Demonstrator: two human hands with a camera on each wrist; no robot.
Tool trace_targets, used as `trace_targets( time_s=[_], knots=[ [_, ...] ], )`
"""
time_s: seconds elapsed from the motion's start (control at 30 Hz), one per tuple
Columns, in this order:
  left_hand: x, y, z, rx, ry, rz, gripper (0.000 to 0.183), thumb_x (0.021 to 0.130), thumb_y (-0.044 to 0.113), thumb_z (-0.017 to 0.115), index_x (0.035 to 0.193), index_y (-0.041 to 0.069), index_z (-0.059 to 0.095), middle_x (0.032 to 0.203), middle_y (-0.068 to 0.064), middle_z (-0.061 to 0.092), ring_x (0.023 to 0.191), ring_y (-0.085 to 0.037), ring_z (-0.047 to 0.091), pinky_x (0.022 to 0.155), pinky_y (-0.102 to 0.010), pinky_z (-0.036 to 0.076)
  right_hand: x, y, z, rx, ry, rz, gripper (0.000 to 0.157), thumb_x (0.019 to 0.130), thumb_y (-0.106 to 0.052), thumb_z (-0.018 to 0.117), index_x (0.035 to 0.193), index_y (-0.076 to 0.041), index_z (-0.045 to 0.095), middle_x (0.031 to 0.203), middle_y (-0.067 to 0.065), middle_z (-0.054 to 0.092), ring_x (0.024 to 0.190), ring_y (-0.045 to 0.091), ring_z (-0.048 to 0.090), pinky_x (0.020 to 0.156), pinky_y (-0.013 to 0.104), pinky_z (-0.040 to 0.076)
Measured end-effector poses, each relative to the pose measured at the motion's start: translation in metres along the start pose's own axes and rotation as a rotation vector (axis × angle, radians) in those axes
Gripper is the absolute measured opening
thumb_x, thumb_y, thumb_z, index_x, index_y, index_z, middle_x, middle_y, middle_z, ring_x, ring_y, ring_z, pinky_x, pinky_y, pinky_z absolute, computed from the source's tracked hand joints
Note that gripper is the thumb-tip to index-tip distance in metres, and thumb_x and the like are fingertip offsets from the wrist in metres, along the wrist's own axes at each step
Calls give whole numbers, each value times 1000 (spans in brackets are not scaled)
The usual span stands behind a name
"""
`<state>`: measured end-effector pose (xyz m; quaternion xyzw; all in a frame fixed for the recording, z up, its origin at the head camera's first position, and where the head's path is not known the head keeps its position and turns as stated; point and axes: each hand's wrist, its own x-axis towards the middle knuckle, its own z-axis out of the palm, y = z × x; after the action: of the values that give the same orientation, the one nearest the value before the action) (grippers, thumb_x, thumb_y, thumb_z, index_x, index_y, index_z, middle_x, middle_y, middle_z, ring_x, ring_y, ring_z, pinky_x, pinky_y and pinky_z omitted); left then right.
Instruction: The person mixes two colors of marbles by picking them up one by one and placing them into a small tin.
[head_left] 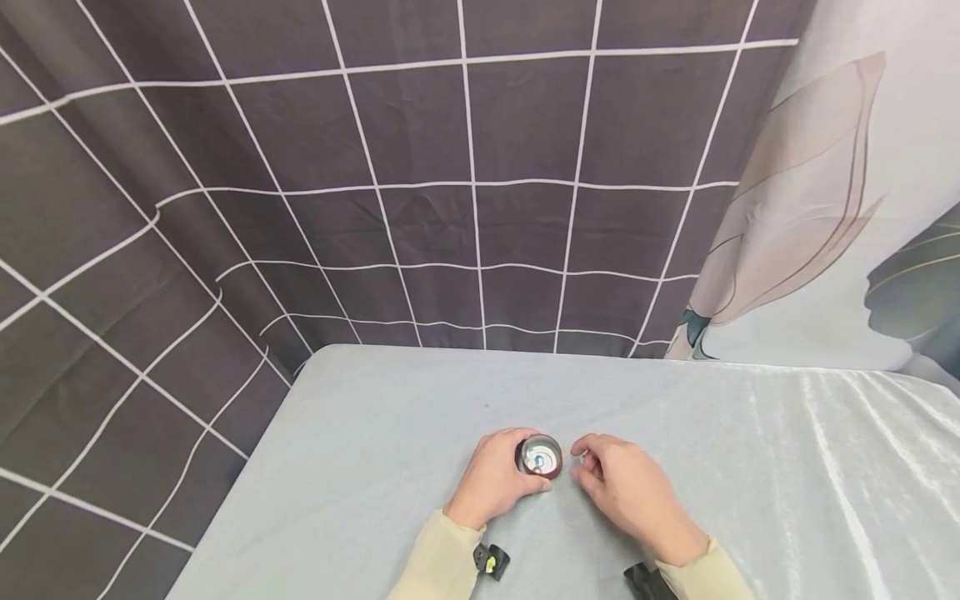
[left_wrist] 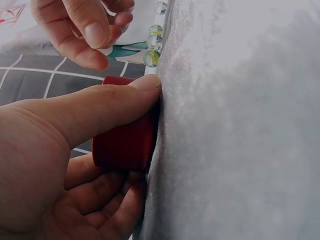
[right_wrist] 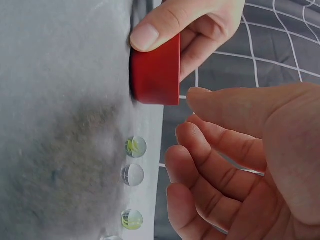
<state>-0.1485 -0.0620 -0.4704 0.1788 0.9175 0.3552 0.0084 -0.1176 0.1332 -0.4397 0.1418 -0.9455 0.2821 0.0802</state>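
The left hand [head_left: 491, 473] has its grip clamped round the red cup [right_wrist: 156, 75], upright on the pale-covered table [head_left: 360, 450]. The right hand [head_left: 626, 487] hovers just beside, fingers loosely bent, thumb and fingertips apart, near several clear glass marbles [right_wrist: 132, 220] on the table.

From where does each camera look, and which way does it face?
Head: on the head, facing forward and down at the table and checked curtain; left hand, right hand and sleeves show.
Left wrist: on that wrist, facing the red cup; left hand near, part of right hand beyond.
Right wrist: on that wrist, facing the cup and marbles; right hand near, part of left hand beyond.
The wrist views share cup, marbles and both hands.
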Motion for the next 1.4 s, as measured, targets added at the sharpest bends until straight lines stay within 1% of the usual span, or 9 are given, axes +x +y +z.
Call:
trace_targets(
  time_s=[0.17, 0.5, 0.7, 0.93, 1.07, 1.23, 1.4],
  knots=[
    [-1, 0, 0, -2, 3, 1, 52, 67, 19, 92, 115, 12, 73, 107, 2, 73, 104, -16, 66, 95, -33, 52, 0, 2, -4, 10, -10, 3, 17, 80, -9, 81, 94, -13, 71, 69, -16, 52, 61, -2, 47, 58, 26, 47],
    [0, 1, 0, -5, 1, -15, 52, 68, 19, 92, 116, 13, 73, 108, 3, 73, 105, -16, 65, 96, -35, 51, 1, 8, -8, 1, 24, -27, 18, 79, -9, 82, 93, -13, 71, 69, -17, 51, 61, -3, 47, 59, 26, 47],
    [1, 0, 0, 3, -2, -4, 52, 67, 20, 92, 115, 13, 73, 107, 4, 73, 104, -15, 66, 95, -33, 51, 0, 13, -12, -8, 43, -37, 19, 78, -8, 81, 93, -13, 71, 69, -18, 50, 61, -3, 46, 59, 26, 47],
    [0, 0, -1, -7, 1, -4, 52, 66, 18, 92, 114, 13, 73, 107, 4, 73, 103, -14, 66, 94, -33, 52, 1, 17, -16, -6, 25, -20, 19, 79, -7, 80, 94, -11, 70, 69, -16, 51, 61, -2, 47, 58, 26, 47],
    [0, 0, -2, 4, -2, -9, 52, 67, 20, 92, 115, 14, 73, 108, 4, 73, 104, -15, 65, 96, -34, 51, 1, 19, -17, -17, 28, -11, 19, 78, -7, 80, 93, -11, 70, 69, -16, 51, 62, -1, 47, 58, 27, 47],
    [-1, 1, -2, 7, -14, -24, 53, 67, 21, 93, 116, 15, 72, 109, 3, 72, 106, -17, 65, 98, -36, 49, 0, 21, -17, -26, 30, -21, 19, 78, -7, 81, 93, -11, 70, 70, -15, 52, 62, 1, 48, 59, 28, 47],
    [-1, 1, -1, 2, -16, -24, 53, 67, 20, 93, 115, 14, 72, 109, 3, 73, 106, -16, 65, 98, -36, 50, 0, 24, -18, -26, 24, -1, 19, 78, -7, 81, 93, -11, 71, 72, -14, 54, 65, 3, 51, 60, 30, 49]
  ],
)
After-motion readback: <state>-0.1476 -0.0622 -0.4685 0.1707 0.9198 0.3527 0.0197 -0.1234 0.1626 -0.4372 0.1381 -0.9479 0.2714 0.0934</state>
